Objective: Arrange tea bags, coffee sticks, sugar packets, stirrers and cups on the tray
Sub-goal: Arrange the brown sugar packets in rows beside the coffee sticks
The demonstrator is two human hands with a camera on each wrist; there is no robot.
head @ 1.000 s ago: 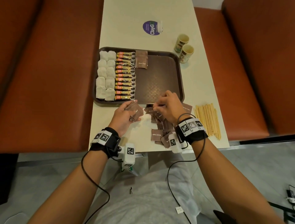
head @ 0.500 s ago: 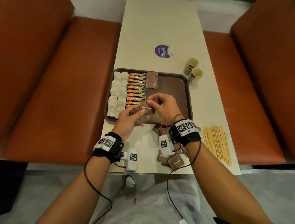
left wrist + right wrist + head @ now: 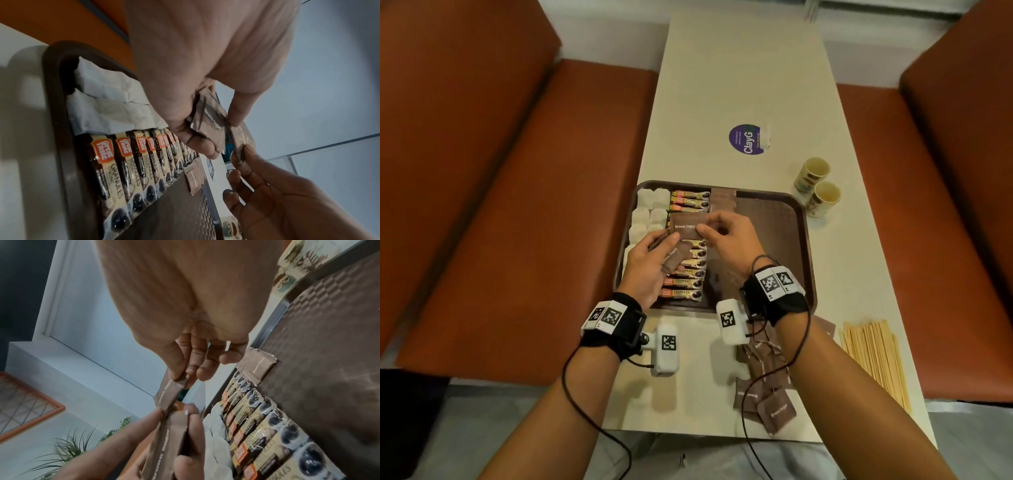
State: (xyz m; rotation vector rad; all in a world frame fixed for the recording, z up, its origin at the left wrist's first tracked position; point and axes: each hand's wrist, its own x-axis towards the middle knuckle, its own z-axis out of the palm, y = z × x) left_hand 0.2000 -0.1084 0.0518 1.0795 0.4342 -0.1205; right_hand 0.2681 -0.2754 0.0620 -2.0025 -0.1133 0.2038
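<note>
Overhead, right hand [image 3: 726, 236] pinches flat brown sugar packet [image 3: 686, 228] labelled "Brown Sugar".

Both hands [image 3: 688, 246] raised together, fingers pinched.

The table [image 3: 739, 85] bears a tray [image 3: 774, 202], cups [image 3: 816, 186], stirrers [image 3: 873, 356], sugar packets [image 3: 767, 401].

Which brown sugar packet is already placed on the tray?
The brown paper sugar packet at the brown plastic tray's far edge, beside the coffee sticks; others are hand-held or on the table.
</note>
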